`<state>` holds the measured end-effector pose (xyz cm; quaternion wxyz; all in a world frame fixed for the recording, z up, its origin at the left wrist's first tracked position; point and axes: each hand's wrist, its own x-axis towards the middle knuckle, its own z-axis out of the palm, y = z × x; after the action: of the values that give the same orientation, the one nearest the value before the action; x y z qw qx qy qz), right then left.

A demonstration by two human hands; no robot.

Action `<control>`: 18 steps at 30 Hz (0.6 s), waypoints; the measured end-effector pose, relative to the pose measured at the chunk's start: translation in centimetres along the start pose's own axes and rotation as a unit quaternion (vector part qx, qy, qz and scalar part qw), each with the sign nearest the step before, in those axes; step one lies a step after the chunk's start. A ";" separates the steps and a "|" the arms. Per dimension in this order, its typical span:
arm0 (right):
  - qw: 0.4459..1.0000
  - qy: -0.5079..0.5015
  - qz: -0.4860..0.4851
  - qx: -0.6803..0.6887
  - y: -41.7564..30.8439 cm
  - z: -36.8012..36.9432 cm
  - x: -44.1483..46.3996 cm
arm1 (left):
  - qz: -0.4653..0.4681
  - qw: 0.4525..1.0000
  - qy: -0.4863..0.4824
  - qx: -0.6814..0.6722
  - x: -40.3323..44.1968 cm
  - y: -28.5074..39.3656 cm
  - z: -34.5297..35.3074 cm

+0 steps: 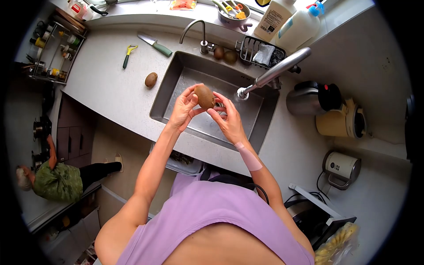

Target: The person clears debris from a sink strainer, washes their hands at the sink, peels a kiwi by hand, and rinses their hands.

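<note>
Over the sink, a brown fuzzy kiwi (pixel 204 96) is held up between my two hands. My left hand (pixel 185 108) grips its left side with thumb and fingers. At its lower right end, the fingertips of my right hand (pixel 228 119) close in and touch it. On the counter left of the sink lies another kiwi (pixel 151 80). Behind it are a yellow-and-green peeler (pixel 129 55) and a green-handled knife (pixel 155 44). Two more kiwis, one of them darker (pixel 219 53), sit behind the sink by the small tap.
Below my hands is the steel sink (pixel 176 75), with a large faucet (pixel 282 68) reaching over its right side. A black rack (pixel 260 52) and bottles (pixel 298 26) stand behind. Kettles (pixel 309 100) line the right. Another person (pixel 59 179) stands far left.
</note>
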<state>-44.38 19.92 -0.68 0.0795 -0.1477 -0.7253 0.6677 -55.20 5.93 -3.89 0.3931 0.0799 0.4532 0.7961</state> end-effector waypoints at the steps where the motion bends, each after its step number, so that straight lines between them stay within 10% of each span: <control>1: 1.000 0.000 0.002 -0.001 -0.9 0.2 -0.3 | 0.013 1.000 -0.004 0.010 -0.9 0.2 0.6; 10: 0.918 0.098 -0.247 -0.295 -3.2 1.3 -2.5 | 0.077 0.996 0.041 0.031 -5.9 1.5 4.9; 18: 0.973 0.043 -0.201 -0.105 -4.2 1.4 -2.9 | 0.096 0.995 0.041 0.006 -7.5 1.4 4.4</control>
<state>-42.56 17.36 3.62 0.2276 -0.0346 -0.8019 0.5514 -48.78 3.20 1.40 0.2956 0.0927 0.4639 0.8299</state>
